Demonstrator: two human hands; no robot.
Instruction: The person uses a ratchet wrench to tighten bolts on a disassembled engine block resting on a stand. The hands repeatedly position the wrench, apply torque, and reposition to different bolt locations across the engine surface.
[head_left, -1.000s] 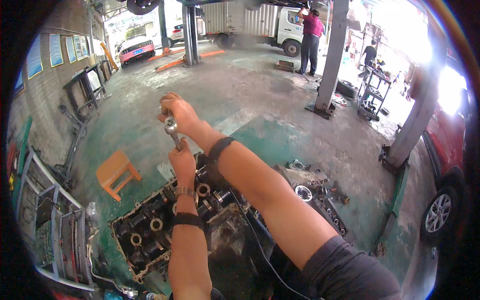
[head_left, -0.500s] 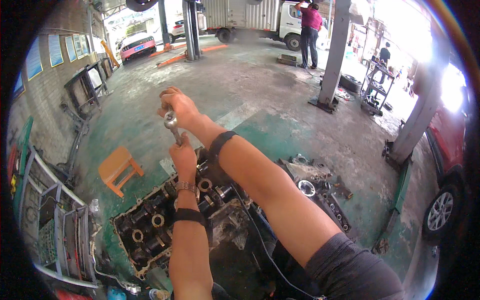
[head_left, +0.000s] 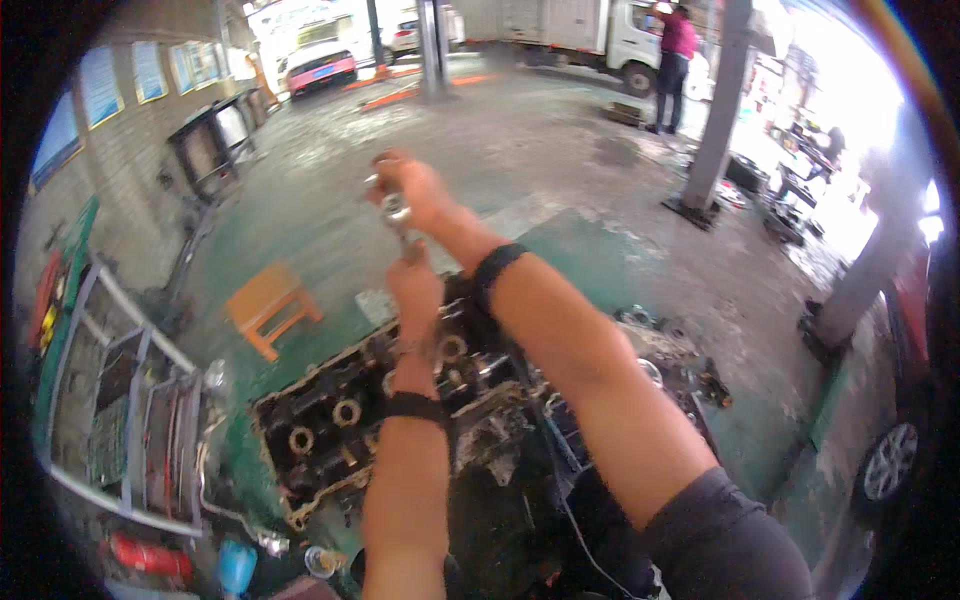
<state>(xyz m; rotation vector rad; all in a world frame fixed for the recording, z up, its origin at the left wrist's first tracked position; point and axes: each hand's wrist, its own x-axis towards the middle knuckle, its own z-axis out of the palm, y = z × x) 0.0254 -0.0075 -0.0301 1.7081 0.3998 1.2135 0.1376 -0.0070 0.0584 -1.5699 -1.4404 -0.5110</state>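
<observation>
A ratchet wrench [head_left: 396, 208] is raised above the far edge of a dark engine block [head_left: 320, 425], its round metal head uppermost. My left hand [head_left: 415, 280] is closed around the lower part of its handle. Just beyond the head, my right hand [head_left: 412, 185] is curled with bent fingers, and a small shiny bit shows by its fingertips. The fingers are blurred, and what lies inside them is hidden. Pale bearing rings sit in the block, which my left forearm partly covers.
An orange wooden stool [head_left: 275, 300] stands left of the block. A metal rack [head_left: 130, 430] with tools is at far left, near a blue cup [head_left: 236, 565]. Loose engine parts [head_left: 665, 350] lie to the right. Posts [head_left: 722, 120] rise beyond, with a person [head_left: 676, 65] by a truck.
The view has swung left, so the scene sits further right. Both hands keep their place around the ratchet wrench, with little visible change in their hold.
</observation>
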